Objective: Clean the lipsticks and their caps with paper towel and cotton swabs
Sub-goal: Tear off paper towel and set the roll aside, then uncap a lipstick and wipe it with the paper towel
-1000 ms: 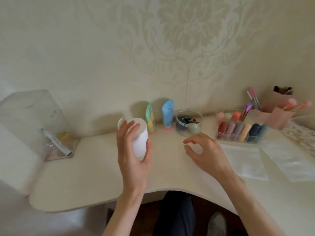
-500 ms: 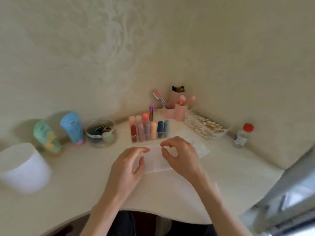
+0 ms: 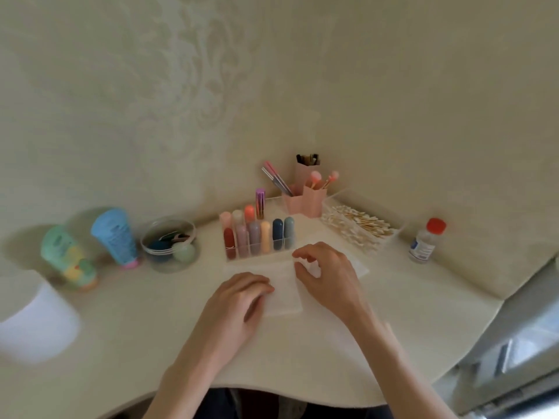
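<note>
Resting on towel [image 3: 284, 294] on desk [image 3: 151, 313]: left hand [image 3: 239, 300], fingers curled at its edge, grip unclear | right hand [image 3: 325, 276] arched over towel, fingers loose, holding nothing | lipsticks [image 3: 257, 237] racked just behind.

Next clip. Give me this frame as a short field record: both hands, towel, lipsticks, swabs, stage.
left hand: fingers bent, resting on the paper towel; grip unclear
right hand: curled over the towel's far part; grip unclear
lipsticks: capped, upright in the clear organizer, untouched
cotton swabs: piled in the clear tray, right of the organizer
stage: no lipstick picked up yet
</note>
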The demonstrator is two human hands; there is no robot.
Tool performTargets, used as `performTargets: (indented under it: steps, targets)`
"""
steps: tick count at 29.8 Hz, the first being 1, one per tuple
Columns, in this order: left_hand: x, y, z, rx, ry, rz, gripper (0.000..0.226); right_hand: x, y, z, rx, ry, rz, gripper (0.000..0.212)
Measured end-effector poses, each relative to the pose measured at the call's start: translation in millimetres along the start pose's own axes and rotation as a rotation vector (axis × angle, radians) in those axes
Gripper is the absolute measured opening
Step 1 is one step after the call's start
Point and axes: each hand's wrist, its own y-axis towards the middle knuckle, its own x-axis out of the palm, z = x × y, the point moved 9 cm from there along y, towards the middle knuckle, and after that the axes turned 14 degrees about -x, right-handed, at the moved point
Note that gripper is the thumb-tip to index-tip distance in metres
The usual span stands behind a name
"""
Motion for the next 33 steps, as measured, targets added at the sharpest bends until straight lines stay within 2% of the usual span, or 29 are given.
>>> performTargets:
  steps: [3, 6, 11, 16, 19, 22, 24, 26, 30, 33]
  targets:
    - [-2, 0, 0, 0.012, -0.039, -0.026, 0.033, -5, 11, 3, 0.070, 0.037, 0.144, 0.033]
    - [-9, -2, -3, 0.021, -0.091, -0.023, 0.037, -11, 26, -1, 0.037, 0.088, 0.261, 0.039]
    - [-20, -4, -3, 0.020, -0.131, 0.059, 0.036, 0, 56, 2, -0.025, 0.073, 0.222, 0.028]
    - [-30, -4, -1, 0.030, -0.165, 0.114, 0.033, 7, 60, 14, 0.015, 0.117, 0.245, 0.013]
    - [-38, -4, 0, 0.013, -0.208, 0.155, 0.033, -5, 58, 8, 0.003, 0.260, 0.317, 0.016]
    - [-51, -3, -4, -0.021, -0.324, 0.222, 0.030, -22, 53, -21, -0.095, 0.416, 0.406, 0.021]
    - [-59, -1, -9, -0.067, -0.412, 0.261, 0.029, -18, 50, -45, -0.190, 0.466, 0.358, 0.019]
    - [-63, 4, -15, -0.130, -0.479, 0.280, 0.033, -2, 45, -65, -0.262, 0.467, 0.242, 0.018]
    - [-64, 11, -19, -0.156, -0.534, 0.296, 0.035, 33, 36, -84, -0.285, 0.440, -0.009, 0.023]
    - [-62, 11, -25, -0.170, -0.559, 0.293, 0.035, 43, 33, -92, -0.335, 0.348, -0.078, 0.031]
